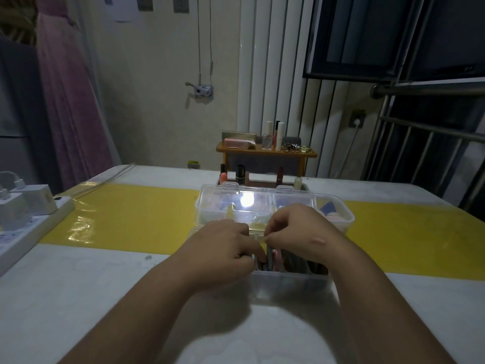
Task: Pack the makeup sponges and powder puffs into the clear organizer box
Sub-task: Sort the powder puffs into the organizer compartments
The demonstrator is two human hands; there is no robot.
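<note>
Organizer box (288, 282) interior mostly behind L hand (223, 249) + R hand (296, 232); grip unclear

Dim room, no legible text: print on the paper sheets (123, 7) on the wall, blue markings on the white power strip (39, 222) and labels on the cosmetics on the wooden shelf (265, 153) are too blurred to read.

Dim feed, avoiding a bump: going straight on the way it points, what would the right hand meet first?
Probably the left hand, almost touching the right hand over the clear organizer box; depth is unclear.
</note>
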